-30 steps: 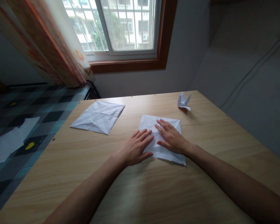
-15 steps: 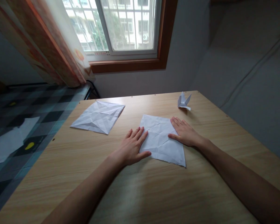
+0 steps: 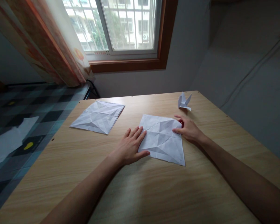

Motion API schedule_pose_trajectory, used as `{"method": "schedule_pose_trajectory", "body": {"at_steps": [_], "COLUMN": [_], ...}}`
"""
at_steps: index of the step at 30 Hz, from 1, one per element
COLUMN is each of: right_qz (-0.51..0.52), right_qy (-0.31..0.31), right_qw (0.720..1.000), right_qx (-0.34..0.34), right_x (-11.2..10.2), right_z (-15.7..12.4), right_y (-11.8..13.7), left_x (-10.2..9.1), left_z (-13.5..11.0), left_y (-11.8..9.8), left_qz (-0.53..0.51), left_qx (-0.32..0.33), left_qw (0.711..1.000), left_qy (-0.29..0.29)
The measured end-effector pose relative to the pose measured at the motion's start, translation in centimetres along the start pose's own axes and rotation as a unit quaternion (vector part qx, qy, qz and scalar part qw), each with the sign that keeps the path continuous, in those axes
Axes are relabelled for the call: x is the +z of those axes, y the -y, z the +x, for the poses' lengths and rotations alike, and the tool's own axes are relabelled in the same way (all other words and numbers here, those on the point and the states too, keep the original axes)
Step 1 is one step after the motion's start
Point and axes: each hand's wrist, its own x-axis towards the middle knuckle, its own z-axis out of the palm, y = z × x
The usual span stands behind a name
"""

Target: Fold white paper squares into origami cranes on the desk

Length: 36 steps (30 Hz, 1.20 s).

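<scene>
A creased white sheet of paper (image 3: 162,137) lies on the wooden table (image 3: 140,193) between my two hands. My left hand (image 3: 132,146) rests spread out, its fingertips and thumb on the sheet's left edge. At the opposite edge, my right hand (image 3: 188,127) has its thumb on top of the paper and its fingers curled at the border, gripping it. Farther left is a second stack of creased white paper (image 3: 99,116). Near the back right corner stands a folded paper crane (image 3: 184,102).
Beyond the table is a barred window (image 3: 130,28) with a brown frame. A patterned curtain (image 3: 60,46) hangs to its left. On the left, a checked bedspread (image 3: 25,99) carries loose white paper (image 3: 11,140). A cable (image 3: 249,73) runs along the right wall.
My right hand has gone from lying flat on the sheet to curling around its right edge. The sheet's creases now stand up more. My left hand has barely shifted.
</scene>
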Motion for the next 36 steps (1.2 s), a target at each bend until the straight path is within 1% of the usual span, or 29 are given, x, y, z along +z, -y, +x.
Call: {"method": "schedule_pose_trajectory", "body": {"at_steps": [1,2,3,5,6,7,9,10,12,13,14,15,17,19,20,22,23,24,25,27,29,31,33,34,35,36], "right_qz": [0.073,0.155,0.239,0.381,0.427,0.459,0.492,0.496,0.491,0.486,0.483,0.48,0.463,0.409,0.367,0.272,0.221,0.179,0.153,0.13,0.12,0.102,0.084,0.077,0.071,0.064], "right_qy": [-0.004,-0.01,-0.017,-0.023,-0.021,-0.008,0.044,0.063,0.074,0.064,0.041,0.004,-0.1,-0.19,-0.217,-0.22,-0.202,-0.144,-0.096,-0.006,0.051,0.09,0.14,0.167,0.195,0.22], "right_qw": [0.997,0.986,0.967,0.915,0.893,0.877,0.857,0.853,0.854,0.858,0.863,0.868,0.877,0.892,0.905,0.934,0.95,0.965,0.971,0.971,0.965,0.961,0.959,0.956,0.953,0.95], "right_qx": [0.028,0.058,0.085,0.128,0.139,0.143,0.147,0.153,0.156,0.152,0.143,0.129,0.082,0.022,-0.008,-0.063,-0.092,-0.122,-0.154,-0.201,-0.229,-0.239,-0.233,-0.227,-0.22,-0.212], "right_x": [0.0,0.1,0.1,0.3,0.5,0.7,1.2,1.5,2.0,2.3,2.4,2.5,2.3,1.7,1.3,0.5,0.2,-0.1,-0.2,-0.1,0.2,0.5,0.5,0.5,0.4,0.3], "right_z": [0.0,-0.1,-0.2,-0.4,-0.7,-0.9,-1.5,-1.8,-2.1,-2.1,-2.1,-2.0,-1.8,-1.9,-2.1,-2.8,-3.2,-3.5,-3.8,-4.1,-3.7,-3.1,-2.5,-2.3,-2.1,-2.0], "right_y": [0.1,0.4,0.7,1.7,2.2,2.7,3.6,3.9,4.2,4.3,4.3,4.3,4.2,4.2,4.3,4.6,4.8,5.0,5.2,5.3,4.9,4.1,3.1,2.7,2.4,2.1], "left_x": [0.0,0.0,0.0,0.1,0.2,0.2,0.3,0.3,0.3,0.2,0.1,0.1,0.1,0.3,0.4,0.8,0.9,1.1,1.2,1.4,1.6,1.6,1.5,1.4,1.2,1.0], "left_z": [0.0,0.0,0.0,0.1,0.1,0.1,0.2,0.2,0.3,0.3,0.4,0.4,0.5,0.5,0.6,0.6,0.6,0.7,0.7,0.7,0.6,0.5,0.3,0.3,0.2,0.2], "left_y": [0.0,0.0,0.1,0.1,0.1,0.1,0.1,0.1,0.1,0.2,0.2,0.3,0.7,1.1,1.4,1.9,2.1,2.2,2.4,2.6,2.7,2.9,3.1,3.1,3.2,3.2], "left_qz": [-0.003,-0.006,-0.009,-0.014,-0.016,-0.019,-0.026,-0.032,-0.041,-0.044,-0.047,-0.053,-0.082,-0.128,-0.153,-0.194,-0.209,-0.219,-0.224,-0.224,-0.211,-0.188,-0.168,-0.161,-0.154,-0.148], "left_qx": [-0.001,-0.002,-0.005,-0.016,-0.023,-0.031,-0.039,-0.043,-0.061,-0.076,-0.094,-0.114,-0.15,-0.173,-0.178,-0.172,-0.165,-0.157,-0.148,-0.131,-0.117,-0.1,-0.076,-0.057,-0.033,-0.007], "left_qw": [1.0,1.0,1.0,1.0,0.999,0.999,0.997,0.996,0.991,0.987,0.983,0.978,0.964,0.947,0.938,0.924,0.919,0.914,0.911,0.912,0.919,0.925,0.93,0.935,0.944,0.956], "left_qy": [-0.003,-0.007,-0.011,-0.022,-0.029,-0.037,-0.061,-0.078,-0.115,-0.133,-0.151,-0.169,-0.204,-0.239,-0.255,-0.28,-0.291,-0.303,-0.312,-0.317,-0.312,-0.314,-0.319,-0.31,-0.289,-0.255]}}
